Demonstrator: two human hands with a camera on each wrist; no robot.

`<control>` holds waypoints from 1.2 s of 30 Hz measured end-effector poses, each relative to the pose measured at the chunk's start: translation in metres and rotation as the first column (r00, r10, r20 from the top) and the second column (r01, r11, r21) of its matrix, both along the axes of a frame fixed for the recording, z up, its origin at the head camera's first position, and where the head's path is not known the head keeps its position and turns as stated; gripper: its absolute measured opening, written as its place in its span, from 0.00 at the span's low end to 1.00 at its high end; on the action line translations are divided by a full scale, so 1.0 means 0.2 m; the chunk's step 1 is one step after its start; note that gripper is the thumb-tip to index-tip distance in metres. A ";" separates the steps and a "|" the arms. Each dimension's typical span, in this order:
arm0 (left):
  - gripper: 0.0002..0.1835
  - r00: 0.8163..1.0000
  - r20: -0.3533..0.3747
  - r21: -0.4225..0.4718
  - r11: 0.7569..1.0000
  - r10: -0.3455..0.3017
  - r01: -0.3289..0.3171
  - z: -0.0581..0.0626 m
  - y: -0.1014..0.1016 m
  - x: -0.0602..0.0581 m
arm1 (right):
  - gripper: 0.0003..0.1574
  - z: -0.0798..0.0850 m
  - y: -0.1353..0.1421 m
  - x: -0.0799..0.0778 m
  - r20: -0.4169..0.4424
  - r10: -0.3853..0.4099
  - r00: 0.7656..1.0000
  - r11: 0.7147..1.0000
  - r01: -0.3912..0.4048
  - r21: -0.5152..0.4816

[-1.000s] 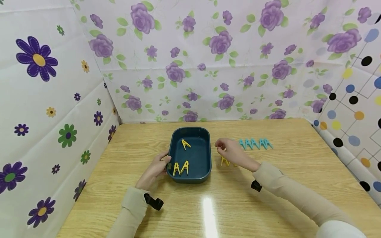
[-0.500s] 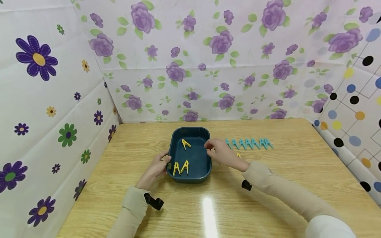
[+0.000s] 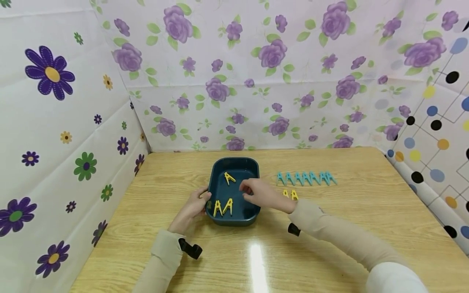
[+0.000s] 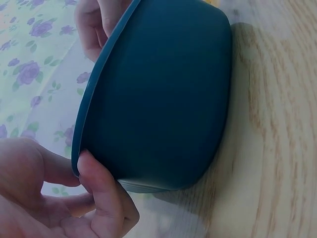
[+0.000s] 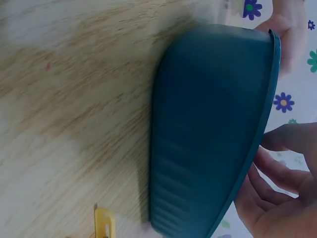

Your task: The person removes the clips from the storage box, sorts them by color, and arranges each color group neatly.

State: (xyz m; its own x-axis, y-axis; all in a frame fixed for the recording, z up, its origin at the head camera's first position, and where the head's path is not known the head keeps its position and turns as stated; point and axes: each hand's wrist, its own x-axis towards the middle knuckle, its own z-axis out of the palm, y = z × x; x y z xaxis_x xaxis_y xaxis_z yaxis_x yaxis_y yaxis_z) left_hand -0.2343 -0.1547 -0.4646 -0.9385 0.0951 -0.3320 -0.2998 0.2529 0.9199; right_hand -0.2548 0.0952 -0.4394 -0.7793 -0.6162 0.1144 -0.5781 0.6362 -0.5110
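Note:
In the head view, my left hand (image 3: 192, 204) grips the left rim of a dark blue tray (image 3: 234, 221), thumb above and fingers below, as the left wrist view confirms. Inside the tray lie a yellow clothespin (image 3: 229, 178) towards the back and two more yellow clothespins (image 3: 218, 208) near the front left. Over the tray's right side hovers my right hand (image 3: 261, 193), fingers bent downward. The tray's rim (image 5: 265, 111) hides its fingertips in the right wrist view, so whether they pinch anything does not show.
Right of the tray, two yellow clothespins (image 3: 294, 195) stand partly behind my right forearm. Behind them runs a row of several light blue clothespins (image 3: 305, 178). Flowered cloth (image 3: 234, 81) borders the wooden table (image 3: 340, 211) at the back.
My right hand has moved left from beside the yellow clothespins to above the tray, uncovering more of the blue row. The left hand and tray stay in place.

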 end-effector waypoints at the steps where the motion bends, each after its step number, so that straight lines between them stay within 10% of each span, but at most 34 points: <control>1: 0.25 1.000 0.002 0.002 1.000 0.002 -0.002 0.00 0.00 0.00 | 0.11 -0.01 -0.01 0.00 0.008 0.010 1.000 1.000 -0.010 0.005; 24: 0.25 1.000 -0.002 0.038 0.999 -0.019 0.019 0.01 0.01 0.00 | 0.12 -0.07 -0.20 0.03 0.233 0.161 0.959 0.946 -0.218 0.242; 29: 0.25 1.000 0.002 0.054 0.998 -0.024 0.024 0.02 0.00 0.02 | 0.01 -0.07 -0.20 0.04 0.139 0.153 0.978 0.930 -0.190 0.315; 36: 0.25 1.000 0.006 0.053 0.999 -0.014 0.013 0.00 0.00 0.00 | 0.14 -0.08 -0.22 0.06 0.090 -0.013 0.996 0.928 -0.021 0.372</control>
